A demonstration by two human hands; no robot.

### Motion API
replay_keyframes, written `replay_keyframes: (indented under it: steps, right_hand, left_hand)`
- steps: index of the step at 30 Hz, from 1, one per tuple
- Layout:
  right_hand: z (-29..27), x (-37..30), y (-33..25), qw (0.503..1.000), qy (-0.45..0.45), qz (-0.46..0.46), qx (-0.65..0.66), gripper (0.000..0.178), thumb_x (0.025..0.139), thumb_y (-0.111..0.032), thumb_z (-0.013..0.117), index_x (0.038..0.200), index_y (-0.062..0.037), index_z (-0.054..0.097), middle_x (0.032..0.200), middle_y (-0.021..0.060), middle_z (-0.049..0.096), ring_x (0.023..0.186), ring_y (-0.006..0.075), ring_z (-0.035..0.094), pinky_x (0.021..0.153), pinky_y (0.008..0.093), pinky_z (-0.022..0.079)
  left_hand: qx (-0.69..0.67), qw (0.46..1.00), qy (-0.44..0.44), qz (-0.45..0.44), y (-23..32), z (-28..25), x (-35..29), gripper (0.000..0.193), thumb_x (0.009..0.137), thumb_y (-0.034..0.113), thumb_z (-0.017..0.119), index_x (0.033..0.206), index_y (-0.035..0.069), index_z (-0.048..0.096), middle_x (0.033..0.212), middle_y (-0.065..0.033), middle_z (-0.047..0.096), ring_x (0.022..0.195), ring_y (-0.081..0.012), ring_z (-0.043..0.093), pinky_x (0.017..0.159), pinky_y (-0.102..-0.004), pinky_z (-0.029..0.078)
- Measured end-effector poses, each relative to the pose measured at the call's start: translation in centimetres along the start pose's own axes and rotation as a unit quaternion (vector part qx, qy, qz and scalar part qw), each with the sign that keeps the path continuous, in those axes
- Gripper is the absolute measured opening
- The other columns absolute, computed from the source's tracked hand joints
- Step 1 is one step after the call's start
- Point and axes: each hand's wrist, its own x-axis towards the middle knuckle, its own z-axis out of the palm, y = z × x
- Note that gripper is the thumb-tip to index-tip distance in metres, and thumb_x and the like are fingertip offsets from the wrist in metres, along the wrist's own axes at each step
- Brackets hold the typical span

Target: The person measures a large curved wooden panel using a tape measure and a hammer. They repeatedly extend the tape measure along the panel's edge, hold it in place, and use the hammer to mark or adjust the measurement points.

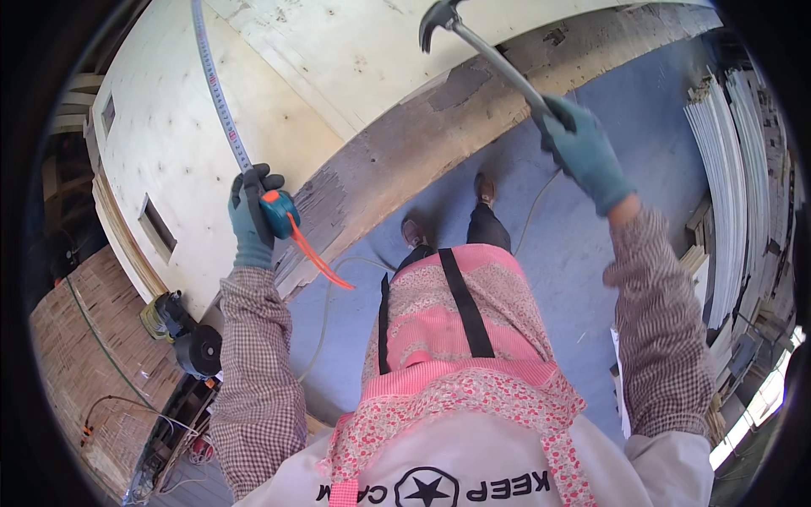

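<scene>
Plywood sheets fill the upper left of the view, pale panels stacked flat with a worn grey edge board running along their near side, and everything else is best placed against them. The left hand, in a blue-green glove, is closed around an orange and teal tape measure right at the near edge of the plywood. Its yellowish blade is already drawn out and runs up across the top panel and out of view, so the measuring looks under way; no pencil mark or driven nail can be made out on the surface, though the fisheye bend makes that hard to be sure of. An orange strap dangles from the tape case over the blue floor.

The right hand, gloved the same, is clenched on the handle of a claw hammer, raised above the far end of the edge board, its head hanging over the upper panel without touching it. By the look of it, striking is not yet begun. A circular saw sits below the plywood's left corner, well apart from both hands.
</scene>
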Motion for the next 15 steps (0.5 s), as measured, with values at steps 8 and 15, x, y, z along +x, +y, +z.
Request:
replay_keyframes:
  steps: [8, 15]
  right_hand:
    - [-4.1, 18.1, -1.5, 0.787, 0.262, -0.399, -0.390, 0.037, 0.080, -0.017, 0.059, 0.117, -0.0153, 0.056, 0.100, 0.0091, 0.059, 0.089, 0.0280, 0.056, 0.078, 0.0373, 0.046]
    - [4.1, 14.8, 8.2, 0.894, 0.075, -0.394, -0.201, 0.077, 0.059, -0.042, 0.077, 0.121, -0.0071, 0.048, 0.109, 0.0131, 0.052, 0.102, 0.0260, 0.050, 0.091, 0.0398, 0.038]
  left_hand:
    - [-0.035, 0.999, -0.001, -0.007, -4.0, 8.6, -7.3, 0.027, 0.092, 0.031, 0.046, 0.098, 0.004, 0.050, 0.098, -0.0163, 0.060, 0.057, -0.0172, 0.060, 0.048, -0.0281, 0.051]
    - [-0.096, 0.993, 0.063, 0.039, -7.4, 16.6, -3.8, 0.033, 0.091, 0.033, 0.048, 0.107, 0.004, 0.052, 0.119, -0.0170, 0.053, 0.066, -0.0173, 0.062, 0.054, -0.0279, 0.052]
